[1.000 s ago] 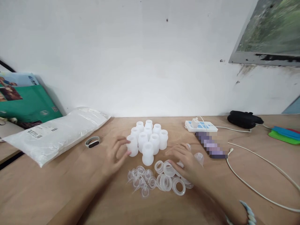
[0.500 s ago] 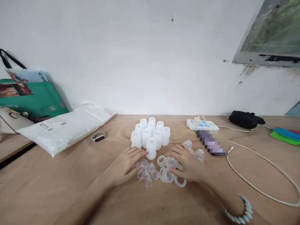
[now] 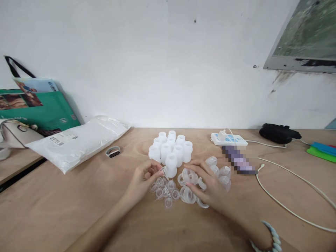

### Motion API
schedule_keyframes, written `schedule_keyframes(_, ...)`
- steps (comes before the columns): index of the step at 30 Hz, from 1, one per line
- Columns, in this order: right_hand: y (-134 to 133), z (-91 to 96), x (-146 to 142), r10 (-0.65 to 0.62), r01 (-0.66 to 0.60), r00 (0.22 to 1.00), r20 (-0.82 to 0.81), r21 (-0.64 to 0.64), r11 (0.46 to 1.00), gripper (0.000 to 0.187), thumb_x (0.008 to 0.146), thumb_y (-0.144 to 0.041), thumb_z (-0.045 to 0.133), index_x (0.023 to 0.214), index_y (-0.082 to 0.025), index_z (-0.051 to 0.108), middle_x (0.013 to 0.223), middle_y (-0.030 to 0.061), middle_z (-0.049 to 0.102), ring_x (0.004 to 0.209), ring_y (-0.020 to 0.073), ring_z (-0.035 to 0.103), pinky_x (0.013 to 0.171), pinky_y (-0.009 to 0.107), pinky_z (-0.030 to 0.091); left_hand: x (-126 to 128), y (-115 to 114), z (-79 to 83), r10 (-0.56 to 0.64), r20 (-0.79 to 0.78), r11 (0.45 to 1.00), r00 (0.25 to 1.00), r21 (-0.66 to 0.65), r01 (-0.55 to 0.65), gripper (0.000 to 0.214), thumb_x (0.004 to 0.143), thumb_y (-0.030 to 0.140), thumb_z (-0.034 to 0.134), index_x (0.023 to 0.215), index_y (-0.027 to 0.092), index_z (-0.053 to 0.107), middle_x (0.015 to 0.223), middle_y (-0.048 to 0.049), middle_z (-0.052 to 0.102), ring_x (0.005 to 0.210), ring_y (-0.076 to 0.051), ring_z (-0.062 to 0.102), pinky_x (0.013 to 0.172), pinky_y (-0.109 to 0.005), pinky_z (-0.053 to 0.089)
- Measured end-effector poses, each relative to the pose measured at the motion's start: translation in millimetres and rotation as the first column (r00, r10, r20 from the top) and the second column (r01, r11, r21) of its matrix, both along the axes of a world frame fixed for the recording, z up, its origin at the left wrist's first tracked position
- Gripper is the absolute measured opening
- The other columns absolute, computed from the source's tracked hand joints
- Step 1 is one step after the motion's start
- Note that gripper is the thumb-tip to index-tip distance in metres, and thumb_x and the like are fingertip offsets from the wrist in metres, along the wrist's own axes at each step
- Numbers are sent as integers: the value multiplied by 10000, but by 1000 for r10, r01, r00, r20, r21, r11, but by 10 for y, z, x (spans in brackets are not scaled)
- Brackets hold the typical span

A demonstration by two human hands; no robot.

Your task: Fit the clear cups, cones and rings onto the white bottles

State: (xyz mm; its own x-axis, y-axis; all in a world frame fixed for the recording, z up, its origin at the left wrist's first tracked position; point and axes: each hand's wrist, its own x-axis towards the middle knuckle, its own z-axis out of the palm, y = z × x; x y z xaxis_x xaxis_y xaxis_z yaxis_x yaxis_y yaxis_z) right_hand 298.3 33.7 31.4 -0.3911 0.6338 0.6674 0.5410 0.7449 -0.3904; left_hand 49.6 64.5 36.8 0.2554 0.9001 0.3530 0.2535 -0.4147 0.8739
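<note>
My left hand (image 3: 143, 178) is curled in a pinch on a small clear cone-shaped piece (image 3: 163, 170) lifted from a pile of the same clear pieces (image 3: 164, 190). My right hand (image 3: 208, 183) grips a translucent plastic ring (image 3: 191, 176) held just above a heap of rings (image 3: 187, 196). Behind both hands stands a cluster of several white translucent cup-like parts (image 3: 172, 150). A few clear dome pieces (image 3: 222, 173) lie right of my right hand. All rest on a wooden table (image 3: 78, 203).
A white plastic bag (image 3: 76, 141) and a wristband (image 3: 112, 152) lie at the left, a green bag (image 3: 36, 108) behind them. A power strip (image 3: 229, 139), a blurred phone (image 3: 238, 160), a white cable (image 3: 288, 196) and a black object (image 3: 278, 133) sit at the right.
My left hand moved from beside the white cups down to the clear pile and pinched up one piece. My right hand lifted a ring off the heap.
</note>
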Motion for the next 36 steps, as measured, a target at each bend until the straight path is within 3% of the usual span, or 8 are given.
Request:
schedule_keyframes(3, -86, -50, -137, 29, -27, 1000, -9, 112, 993, 297, 911, -198, 594, 1201, -182, 531, 1068, 117, 560, 972, 243, 613, 788, 351, 562, 126, -88, -35, -13, 214, 991, 977, -125, 40, 206, 833, 357, 698, 822, 166, 624, 736, 2, 624, 664, -132, 564, 612, -227, 441)
schedule_keyframes(6, -150, -77, -229, 20, -24, 1000, 21, 181, 983, 243, 928, -208, 582, 1162, -175, 527, 1037, 122, 581, 926, 247, 625, 741, 353, 569, 256, -220, -70, -9, 278, 983, 961, -172, 59, 225, 808, 355, 734, 798, 163, 618, 687, 8, 627, 625, -122, 559, 602, -219, 444)
schedule_keyframes(14, -134, -137, -275, 51, -40, 997, -61, 171, 984, 147, 982, -288, 539, 1087, -197, 490, 1020, 110, 636, 912, 230, 648, 751, 350, 569, 398, -465, -121, -71, 326, 961, 943, -232, 153, 290, 863, 447, 666, 810, 162, 666, 702, -15, 646, 619, -129, 561, 573, -215, 452)
schedule_keyframes(18, -107, -153, -266, 48, -34, 995, -87, 158, 987, 133, 981, -317, 554, 1019, -208, 489, 998, 96, 643, 873, 208, 648, 717, 319, 557, 403, -485, -122, -51, 287, 970, 957, -212, 115, 217, 743, 342, 788, 777, 161, 674, 749, -28, 681, 703, -159, 608, 658, -235, 485)
schedule_keyframes(23, -75, -113, -222, 39, -30, 998, -52, 169, 985, 232, 964, -395, 575, 1045, -191, 500, 983, 103, 635, 881, 231, 623, 741, 350, 532, 382, -461, -126, 3, 294, 975, 956, -214, 63, 214, 759, 336, 766, 721, 162, 647, 683, -10, 647, 655, -142, 573, 606, -215, 451)
schedule_keyframes(27, -57, -78, -200, -1, -1, 1000, 24, 112, 994, 149, 1009, -309, 473, 928, -192, 518, 842, 65, 614, 755, 206, 578, 651, 315, 480, 357, -446, -123, -40, 300, 964, 953, -238, 116, 234, 799, 372, 740, 773, 166, 632, 707, -11, 627, 662, -143, 561, 611, -222, 458)
schedule_keyframes(32, -84, -62, -220, 78, -79, 995, 67, 15, 997, 265, 1023, -254, 399, 769, -219, 467, 682, 1, 554, 615, 163, 501, 554, 269, 385, 362, -446, -125, -96, 278, 990, 956, -69, 119, 174, 843, 324, 716, 798, 184, 623, 968, -44, 581, 842, -159, 582, 734, -237, 485)
schedule_keyframes(36, -131, -54, -224, 134, -132, 991, 9, -113, 985, 253, 1006, -247, 412, 757, -225, 448, 659, -19, 547, 577, 143, 497, 532, 253, 376, 355, -443, -124, -168, 311, 976, 935, -83, 203, 420, 766, 292, 804, 1138, 275, 611, 1206, -61, 573, 1062, -215, 591, 881, -296, 500)
